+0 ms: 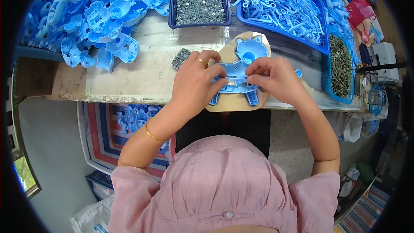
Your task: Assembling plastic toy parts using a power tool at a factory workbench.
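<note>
A light-blue plastic toy shell half (233,71), animal-shaped with a round head and short legs, lies hollow side up on a tan board (258,41) at the table's front edge. Over its left side my left hand (194,80) is closed, thumb and forefinger bent together at the shell's body; what they pinch is hidden. My right hand (274,77) comes in from the right, its thumb and forefinger pinched above the shell's right side. Anything between those fingertips is too small to name. A small heap of grey metal pieces (181,58) sits beside my left hand.
Blue shell parts (108,15) pile up at the far left. Behind the board stand a dark-blue bin (200,25) of small metal pieces and a blue basket (282,32) of thin blue plastic parts. A blue basket (330,90) of greenish-grey pieces stands right.
</note>
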